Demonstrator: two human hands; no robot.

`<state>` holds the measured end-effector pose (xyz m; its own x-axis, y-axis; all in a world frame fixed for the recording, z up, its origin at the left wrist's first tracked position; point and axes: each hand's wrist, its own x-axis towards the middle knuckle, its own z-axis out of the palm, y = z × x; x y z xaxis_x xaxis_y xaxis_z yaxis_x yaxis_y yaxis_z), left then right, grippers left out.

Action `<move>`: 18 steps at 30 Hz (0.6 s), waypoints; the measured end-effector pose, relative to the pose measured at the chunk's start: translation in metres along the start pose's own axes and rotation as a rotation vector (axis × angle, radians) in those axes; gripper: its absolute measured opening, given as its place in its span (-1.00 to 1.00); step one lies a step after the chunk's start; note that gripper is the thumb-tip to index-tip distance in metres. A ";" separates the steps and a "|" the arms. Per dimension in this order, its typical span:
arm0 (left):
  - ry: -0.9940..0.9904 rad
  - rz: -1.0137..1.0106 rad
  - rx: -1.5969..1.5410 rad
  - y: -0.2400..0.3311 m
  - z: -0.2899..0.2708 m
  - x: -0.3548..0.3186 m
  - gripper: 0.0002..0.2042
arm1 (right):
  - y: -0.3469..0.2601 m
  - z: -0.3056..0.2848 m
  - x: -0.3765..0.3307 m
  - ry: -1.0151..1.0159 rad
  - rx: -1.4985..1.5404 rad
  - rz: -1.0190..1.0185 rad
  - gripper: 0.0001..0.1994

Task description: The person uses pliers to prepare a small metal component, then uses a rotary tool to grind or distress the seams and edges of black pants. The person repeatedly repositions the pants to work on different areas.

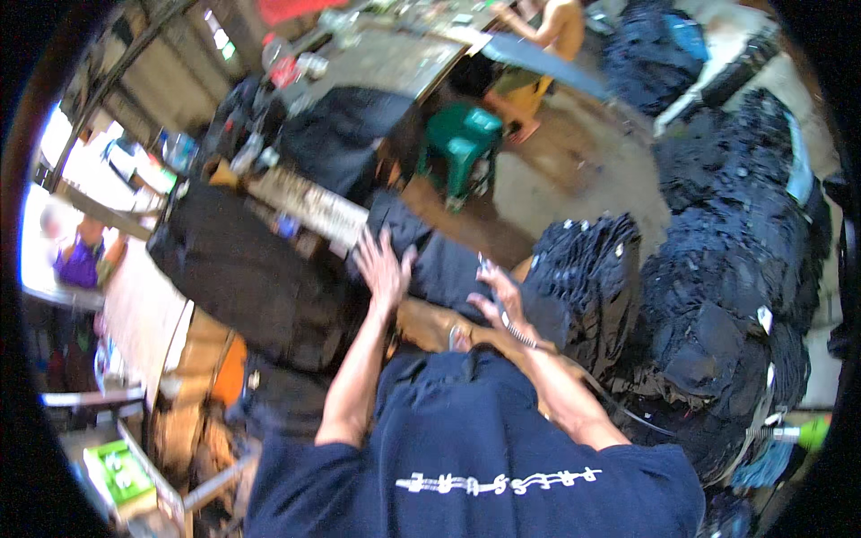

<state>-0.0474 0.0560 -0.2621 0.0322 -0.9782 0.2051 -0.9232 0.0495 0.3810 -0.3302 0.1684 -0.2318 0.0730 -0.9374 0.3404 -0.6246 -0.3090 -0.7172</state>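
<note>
Dark fabric (439, 269) lies across the work surface in front of me. My left hand (384, 273) rests flat on its left part, fingers spread. Over its right end is my right hand (500, 296), thumb and fingers apart, with a coiled band at the wrist. A small pale, shiny spot shows at its fingertips, too blurred to name. Just right of that hand stands a thick stack of folded dark cloth (587, 278). To the left of my left hand lies a large dark cloth heap (256, 269).
Tall piles of dark cloth (735, 269) line the right side. A green plastic stool (462, 139) stands ahead, near another person (560, 31) at a far table (386, 58). A bottle (280, 65) stands on that table. At lower left is a green box (121, 475).
</note>
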 end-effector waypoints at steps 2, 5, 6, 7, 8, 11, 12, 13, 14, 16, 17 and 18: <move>-0.054 0.067 0.082 -0.003 0.009 -0.002 -0.15 | -0.005 0.009 -0.009 0.108 -0.074 0.166 -0.33; -0.027 0.274 -0.012 -0.028 0.006 0.042 -0.09 | -0.024 0.038 -0.009 0.204 -0.057 0.142 -0.33; -0.113 0.288 -0.048 -0.035 0.003 0.069 -0.06 | -0.032 0.054 -0.006 0.166 -0.098 0.114 -0.32; -0.221 0.280 -0.047 -0.040 -0.001 0.087 -0.04 | -0.041 0.068 -0.002 0.108 -0.156 0.110 -0.32; -0.171 0.329 -0.050 -0.044 -0.005 0.096 -0.02 | -0.047 0.077 0.000 0.161 -0.135 0.097 -0.33; 0.017 0.321 -0.123 -0.045 -0.015 0.085 -0.09 | -0.058 0.086 0.003 0.214 -0.111 0.118 -0.41; 0.069 0.260 -0.146 -0.043 -0.017 0.067 -0.15 | -0.059 0.085 0.002 0.212 -0.056 0.173 -0.43; 0.083 0.204 -0.090 -0.044 -0.021 0.048 -0.22 | -0.059 0.081 0.001 0.247 0.008 0.233 -0.45; 0.081 0.149 -0.098 -0.044 -0.022 0.037 -0.25 | -0.058 0.078 0.001 0.304 0.004 0.191 -0.50; 0.070 0.052 -0.075 -0.046 -0.025 0.023 -0.30 | -0.055 0.073 0.001 0.273 0.097 0.291 -0.68; 0.182 0.139 -0.024 -0.048 -0.027 0.020 -0.36 | -0.052 0.069 0.003 0.212 0.189 0.412 -0.80; 0.105 0.126 -0.057 -0.050 -0.029 0.025 -0.43 | -0.051 0.070 0.006 0.282 0.190 0.398 -0.84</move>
<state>0.0107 0.0350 -0.2499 -0.0403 -0.9372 0.3464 -0.8992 0.1852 0.3963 -0.2441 0.1668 -0.2356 -0.3702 -0.9167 0.1505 -0.4073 0.0145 -0.9132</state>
